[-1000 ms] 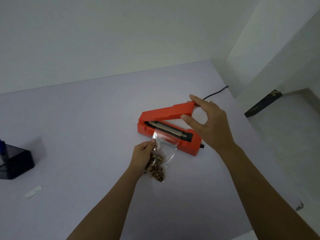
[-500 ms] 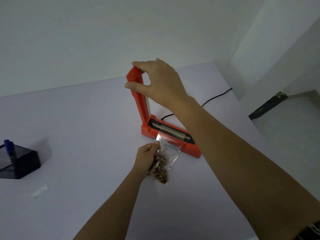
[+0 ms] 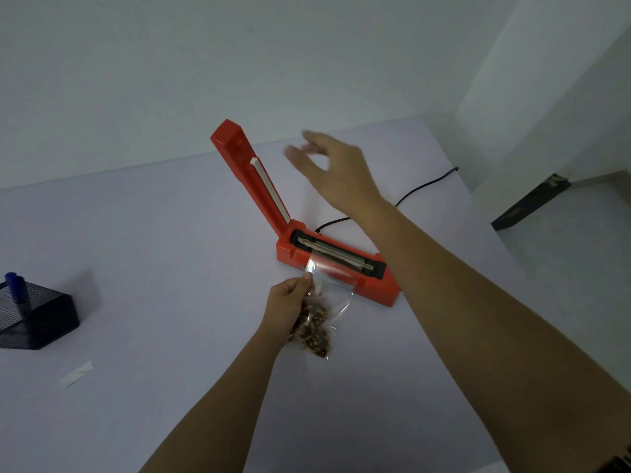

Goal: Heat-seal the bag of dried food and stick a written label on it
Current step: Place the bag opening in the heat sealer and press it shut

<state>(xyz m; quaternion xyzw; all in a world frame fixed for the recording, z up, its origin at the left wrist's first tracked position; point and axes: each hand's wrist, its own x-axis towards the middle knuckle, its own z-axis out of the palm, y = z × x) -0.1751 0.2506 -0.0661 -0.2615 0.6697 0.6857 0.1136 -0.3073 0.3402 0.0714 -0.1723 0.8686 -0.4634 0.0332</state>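
Observation:
An orange heat sealer (image 3: 379,289) stands on the white table (image 3: 170,250) with its lid arm (image 3: 249,169) raised almost upright. A clear bag of dried food (image 3: 317,324) lies in front of it, its open top resting across the sealing strip (image 3: 336,254). My left hand (image 3: 288,302) pinches the bag's left edge near the top. Blurred by motion, my right hand (image 3: 336,169) hovers in the air to the right of the raised arm, fingers spread, touching nothing. A small white label strip (image 3: 76,373) lies at the left front.
A black mesh pen holder (image 3: 34,317) with a blue pen (image 3: 15,285) stands at the far left. The sealer's black cable (image 3: 420,187) runs to the table's right edge. White walls close off the back and right.
My right hand lifted the sealer's arm from nearly closed to upright, then let go and moved off to the right. My left hand kept hold of the bag.

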